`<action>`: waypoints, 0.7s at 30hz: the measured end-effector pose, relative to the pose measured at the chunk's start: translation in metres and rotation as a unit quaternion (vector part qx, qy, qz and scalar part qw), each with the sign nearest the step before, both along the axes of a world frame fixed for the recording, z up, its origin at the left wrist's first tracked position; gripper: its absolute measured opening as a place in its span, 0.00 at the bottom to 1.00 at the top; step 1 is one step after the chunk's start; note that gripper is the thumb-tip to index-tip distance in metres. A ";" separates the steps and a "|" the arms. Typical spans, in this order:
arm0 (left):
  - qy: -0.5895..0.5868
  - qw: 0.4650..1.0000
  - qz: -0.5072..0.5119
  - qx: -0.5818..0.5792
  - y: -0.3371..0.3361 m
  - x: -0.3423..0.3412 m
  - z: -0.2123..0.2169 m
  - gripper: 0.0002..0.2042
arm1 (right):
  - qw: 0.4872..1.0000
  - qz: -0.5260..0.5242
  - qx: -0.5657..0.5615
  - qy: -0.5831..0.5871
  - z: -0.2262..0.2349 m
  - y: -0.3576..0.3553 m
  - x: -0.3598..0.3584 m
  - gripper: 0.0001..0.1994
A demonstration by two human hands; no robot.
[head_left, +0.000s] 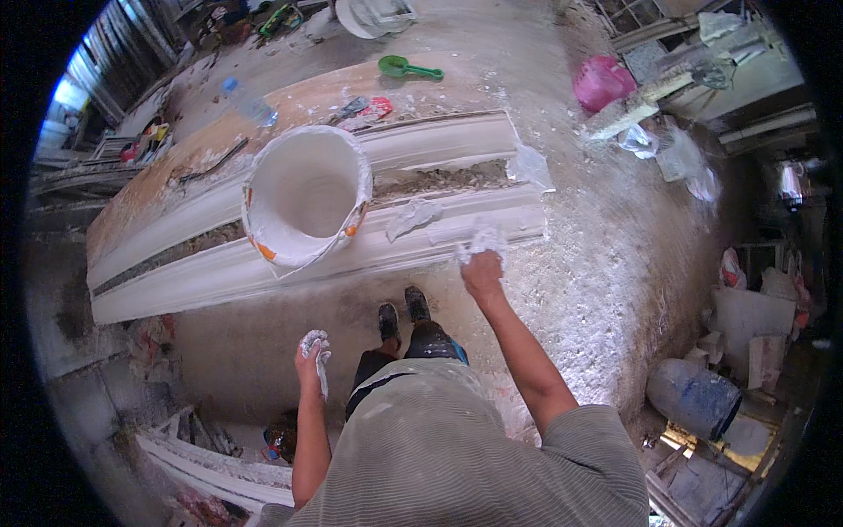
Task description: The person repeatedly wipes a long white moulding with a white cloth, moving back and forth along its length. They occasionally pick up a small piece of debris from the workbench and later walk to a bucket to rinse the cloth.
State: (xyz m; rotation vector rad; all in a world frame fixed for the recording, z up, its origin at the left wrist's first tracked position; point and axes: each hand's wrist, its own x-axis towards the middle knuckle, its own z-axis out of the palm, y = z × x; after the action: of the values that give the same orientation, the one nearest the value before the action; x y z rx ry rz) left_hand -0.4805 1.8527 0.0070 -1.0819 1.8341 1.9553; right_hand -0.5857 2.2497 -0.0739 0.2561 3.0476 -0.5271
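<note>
1. Head view: a person's right hand (pixel 482 271) is clamped on a pale wad (pixel 488 239), wet-looking and slightly blurred, over the near white strip (pixel 505 213) toward the right end of the bench (pixel 303 94)
2. Off the near edge, the left hand (pixel 309 362) holds a white wad (pixel 320 341), its grip closed around the mass while a loose tail hangs below, clear of any support
3. Slippage looks the likeliest mishap on the right: a soft, dripping load held so near the bench's corner could shed lumps past the edge onto the floor, and a heavy press could mar the strip's moulded ridges
4. Drips from the left wad could land on the floor beside the dark shoes (pixel 403 314), leaving a slick footing
5. Left of centre, the tall white bucket (pixel 307 198) stands across the strips, its rim leaning toward the near edge in this view; its base is hidden, so how firmly it sits cannot be told, but a swinging left forearm could knock it
6. Open room lies off the bench's right end, where pale floor spreads wide; along the near edge, a crumpled white scrap (pixel 414 218) takes up space between bucket and right hand, while the green scoop (pixel 409 68) rests well apart by the far edge
</note>
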 end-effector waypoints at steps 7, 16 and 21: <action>-0.014 0.998 0.039 0.043 0.013 0.009 0.001 0.13 | 0.968 0.153 -0.080 -0.181 -0.029 -0.082 -0.001 0.34; 0.013 0.999 0.025 0.041 0.011 0.001 -0.001 0.13 | 0.989 -0.048 0.122 -0.069 -0.013 0.071 0.023 0.25; 0.011 0.997 0.053 0.054 0.008 0.007 0.002 0.13 | 0.987 -0.072 0.017 -0.146 0.032 0.061 -0.001 0.20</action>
State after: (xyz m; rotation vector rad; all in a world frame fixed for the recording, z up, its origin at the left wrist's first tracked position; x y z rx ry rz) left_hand -0.4730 1.8609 0.0085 -1.1507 1.6922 2.1063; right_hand -0.5862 2.3107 -0.0420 0.5082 2.7680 -0.4027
